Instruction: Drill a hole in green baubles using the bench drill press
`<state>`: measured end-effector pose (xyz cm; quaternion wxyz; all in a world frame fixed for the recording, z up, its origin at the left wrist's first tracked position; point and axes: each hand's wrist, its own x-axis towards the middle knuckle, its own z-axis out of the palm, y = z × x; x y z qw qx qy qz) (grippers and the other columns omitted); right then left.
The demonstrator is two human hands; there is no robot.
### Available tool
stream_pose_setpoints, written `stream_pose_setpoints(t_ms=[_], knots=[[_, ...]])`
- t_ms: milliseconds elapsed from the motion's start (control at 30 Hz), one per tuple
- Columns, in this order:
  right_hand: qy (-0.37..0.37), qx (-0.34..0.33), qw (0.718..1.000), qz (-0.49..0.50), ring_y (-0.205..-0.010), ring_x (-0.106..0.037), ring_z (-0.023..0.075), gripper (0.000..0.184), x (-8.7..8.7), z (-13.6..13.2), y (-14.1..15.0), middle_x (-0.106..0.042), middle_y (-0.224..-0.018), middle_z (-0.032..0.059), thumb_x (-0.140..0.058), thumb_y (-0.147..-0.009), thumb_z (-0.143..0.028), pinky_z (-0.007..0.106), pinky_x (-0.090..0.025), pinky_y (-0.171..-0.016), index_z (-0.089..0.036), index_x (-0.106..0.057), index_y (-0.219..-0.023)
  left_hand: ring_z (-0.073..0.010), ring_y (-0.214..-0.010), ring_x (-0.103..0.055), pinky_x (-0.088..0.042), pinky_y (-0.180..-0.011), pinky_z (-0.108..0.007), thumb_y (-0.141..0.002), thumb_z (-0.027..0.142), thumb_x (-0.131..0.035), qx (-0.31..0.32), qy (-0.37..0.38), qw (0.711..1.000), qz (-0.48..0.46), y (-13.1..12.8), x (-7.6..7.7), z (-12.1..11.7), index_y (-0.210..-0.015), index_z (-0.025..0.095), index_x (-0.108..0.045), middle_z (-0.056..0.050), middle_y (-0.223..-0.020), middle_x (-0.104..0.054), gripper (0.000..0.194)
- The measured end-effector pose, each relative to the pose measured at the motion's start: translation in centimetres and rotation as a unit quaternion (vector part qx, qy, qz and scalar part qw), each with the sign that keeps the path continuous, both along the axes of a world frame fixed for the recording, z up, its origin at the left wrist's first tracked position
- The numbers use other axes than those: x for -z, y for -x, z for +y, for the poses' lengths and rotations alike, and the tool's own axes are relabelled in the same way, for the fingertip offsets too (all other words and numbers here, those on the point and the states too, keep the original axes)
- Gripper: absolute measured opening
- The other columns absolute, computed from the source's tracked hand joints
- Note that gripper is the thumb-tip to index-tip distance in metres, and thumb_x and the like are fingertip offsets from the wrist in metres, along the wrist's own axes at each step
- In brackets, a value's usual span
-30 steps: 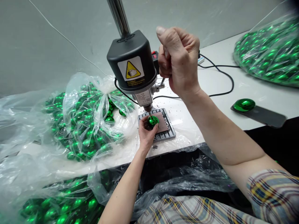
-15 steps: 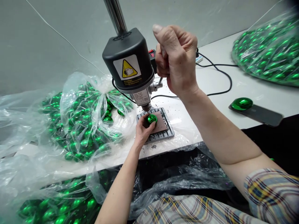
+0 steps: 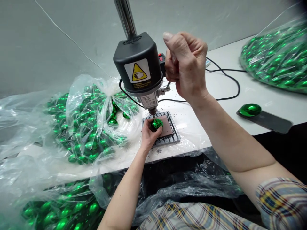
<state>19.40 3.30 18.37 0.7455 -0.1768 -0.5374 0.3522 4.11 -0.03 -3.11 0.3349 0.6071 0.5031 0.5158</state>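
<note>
A small bench drill with a black motor head stands on a steel column over a slotted grey base plate. My left hand pinches a shiny green oval shell on the plate, right under the drill bit, which touches the shell's top. My right hand is closed in a fist round the drill's feed lever beside the head; the lever itself is mostly hidden by the fingers.
A clear bag of green shells lies left of the drill, another at the far right, a third below the table edge. A phone with one green shell sits right. Black cables cross the white table.
The view shifted slightly. My left hand set the green shell back squarely under the bit, and the drill head sits a little lower on it. My right hand stayed on the lever.
</note>
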Motion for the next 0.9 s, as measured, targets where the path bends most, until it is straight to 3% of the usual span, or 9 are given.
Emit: stream_pose_setpoints(t_ms=[267, 467, 667, 900], knots=[[0.000, 0.020, 1.000, -0.013, -0.037, -0.028, 0.0098, 0.066, 0.1, 0.1, 0.1, -0.035, -0.044, -0.0054, -0.070, -0.075, -0.074, 0.032, -0.017, -0.037, -0.025, -0.031, -0.054, -0.0185, -0.087, -0.066, -0.054, -0.079, -0.031, -0.072, 0.037, -0.082, -0.038, 0.003, 0.998, 0.042, -0.4, -0.3, -0.6, -0.105, 0.020, -0.058, -0.002, -0.095, -0.066, 0.044], [-0.050, 0.015, 0.999, -0.009, -0.034, -0.028, 0.0094, 0.062, 0.8, 0.0, 0.0, -0.036, -0.041, -0.0050, -0.078, -0.077, -0.059, 0.032, -0.018, -0.037, -0.024, -0.034, -0.050, -0.0188, -0.086, -0.066, -0.055, -0.080, -0.033, -0.069, 0.035, -0.085, -0.040, 0.006, 0.999, 0.022, -0.3, -0.2, -0.6, -0.104, 0.021, -0.059, -0.003, -0.094, -0.067, 0.046], [-0.063, 0.113, 0.990, -0.051, -0.037, -0.029, 0.0090, 0.063, 3.0, -2.1, -0.1, -0.034, -0.042, -0.0034, -0.064, -0.091, -0.057, 0.031, -0.026, -0.042, -0.022, -0.034, -0.048, -0.0178, -0.085, -0.066, -0.054, -0.077, -0.031, -0.070, 0.036, -0.084, -0.026, 0.007, 1.000, 0.004, -0.2, 0.1, -0.4, -0.105, 0.020, -0.058, -0.002, -0.093, -0.067, 0.047], [-0.084, 0.125, 0.987, -0.051, -0.039, -0.028, 0.0119, 0.062, 5.2, -2.6, -0.3, -0.029, -0.043, -0.0030, -0.068, -0.089, -0.051, 0.034, -0.022, -0.042, -0.022, -0.031, -0.048, -0.0190, -0.089, -0.067, -0.054, -0.080, -0.032, -0.070, 0.037, -0.085, -0.018, 0.007, 1.000, -0.005, 0.1, 0.5, -0.2, -0.107, 0.019, -0.058, -0.003, -0.095, -0.067, 0.049]])
